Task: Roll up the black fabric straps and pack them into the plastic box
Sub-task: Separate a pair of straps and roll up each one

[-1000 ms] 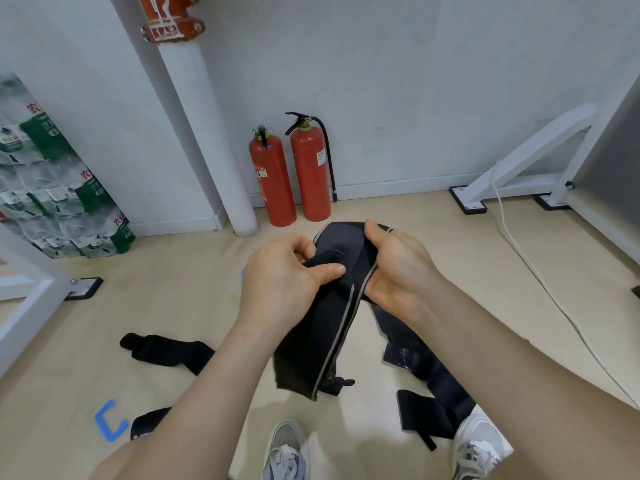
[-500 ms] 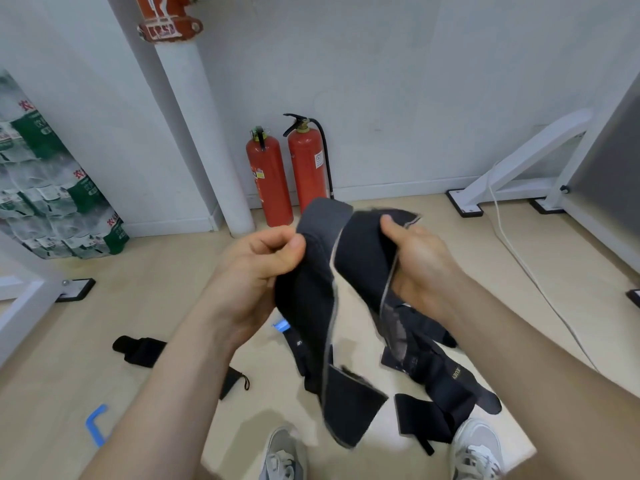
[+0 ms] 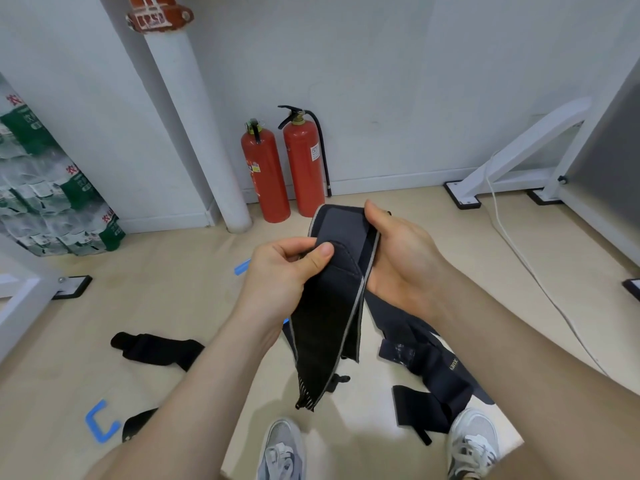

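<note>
Beige floor (image 3: 166, 306), more straps strewn on it. We pinch the black strap (image 3: 329, 306) with our left hand (image 3: 284, 271), our right hand (image 3: 398, 258) cupping the fold; the dangling tail may skew a loose roll. No plastic box in view.

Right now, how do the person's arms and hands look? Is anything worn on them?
Both arms are bare as far as the picture shows: no sleeves, no gloves. The left hand and the right hand carry no ring, watch or band that I can see. The nails are short and unpainted. No cables or markings show on either arm.
</note>
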{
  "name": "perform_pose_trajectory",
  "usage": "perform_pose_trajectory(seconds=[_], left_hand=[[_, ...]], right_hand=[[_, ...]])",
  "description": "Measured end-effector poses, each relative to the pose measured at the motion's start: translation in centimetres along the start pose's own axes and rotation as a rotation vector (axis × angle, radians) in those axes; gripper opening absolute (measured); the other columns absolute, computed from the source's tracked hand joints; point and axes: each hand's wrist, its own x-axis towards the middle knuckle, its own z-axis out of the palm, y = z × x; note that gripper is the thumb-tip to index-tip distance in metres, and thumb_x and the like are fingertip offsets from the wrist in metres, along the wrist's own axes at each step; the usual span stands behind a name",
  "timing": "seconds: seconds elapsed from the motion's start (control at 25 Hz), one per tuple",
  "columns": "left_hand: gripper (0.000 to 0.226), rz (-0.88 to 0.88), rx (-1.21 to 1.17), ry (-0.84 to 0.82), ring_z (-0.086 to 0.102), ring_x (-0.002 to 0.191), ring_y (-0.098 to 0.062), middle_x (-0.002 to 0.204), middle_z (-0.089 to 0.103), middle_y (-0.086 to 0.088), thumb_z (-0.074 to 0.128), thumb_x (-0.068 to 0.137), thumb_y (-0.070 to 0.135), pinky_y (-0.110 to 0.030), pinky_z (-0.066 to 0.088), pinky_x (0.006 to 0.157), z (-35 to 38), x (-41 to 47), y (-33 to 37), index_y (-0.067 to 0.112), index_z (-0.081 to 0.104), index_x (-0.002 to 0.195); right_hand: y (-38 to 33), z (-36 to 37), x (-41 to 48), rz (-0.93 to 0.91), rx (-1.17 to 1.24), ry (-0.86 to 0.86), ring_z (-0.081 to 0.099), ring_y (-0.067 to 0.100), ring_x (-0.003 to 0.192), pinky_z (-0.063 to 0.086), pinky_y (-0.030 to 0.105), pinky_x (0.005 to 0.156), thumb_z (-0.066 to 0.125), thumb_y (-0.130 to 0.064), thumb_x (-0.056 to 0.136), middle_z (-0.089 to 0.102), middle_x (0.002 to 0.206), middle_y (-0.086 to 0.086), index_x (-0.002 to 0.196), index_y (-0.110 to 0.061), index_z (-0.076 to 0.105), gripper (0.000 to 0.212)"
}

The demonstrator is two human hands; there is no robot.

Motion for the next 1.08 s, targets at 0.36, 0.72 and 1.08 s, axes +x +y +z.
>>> perform_pose_trajectory(seconds=[0.36, 0.72, 1.08], left_hand=[[0.01, 0.031, 0.048, 0.14, 0.073, 0.081, -0.014, 0.081, 0.076, 0.001, 0.077, 0.084, 0.023, -0.022, 0.053, 0.068, 1.3, -0.5, 0.0, 0.018, 0.074, 0.092], [0.044, 0.158, 0.445, 0.163, 0.051, 0.069, -0.015, 0.07, 0.05, 0.004, 0.065, 0.079, 0.065, -0.03, 0.04, 0.06, 1.4, 0.3, -0.2, 0.024, 0.066, 0.097], [0.01, 0.155, 0.126, 0.031, 0.063, 0.107, -0.01, 0.111, 0.067, 0.011, 0.05, 0.099, 0.035, -0.045, 0.051, 0.098, 3.3, -0.9, -0.6, 0.044, 0.052, 0.103]], right_hand=[[0.9, 0.2, -0.5, -0.082, -0.079, -0.09, 0.065, 0.038, 0.115, 0.053, 0.049, 0.099, 0.048, -0.022, 0.104, 0.065, 0.122, 0.029, 0.129, 0.004, 0.057, 0.038], [0.8, 0.6, 0.1, -0.413, -0.599, 0.258, 0.071, 0.021, 0.095, 0.058, 0.043, 0.088, 0.058, -0.012, 0.098, 0.075, 0.1, 0.007, 0.112, -0.008, 0.069, 0.018], [0.4, 0.0, 1.0, -0.268, -0.543, 0.264, 0.071, 0.021, 0.096, 0.058, 0.046, 0.09, 0.058, -0.04, 0.098, 0.074, 0.102, 0.006, 0.109, -0.011, 0.066, 0.032]])
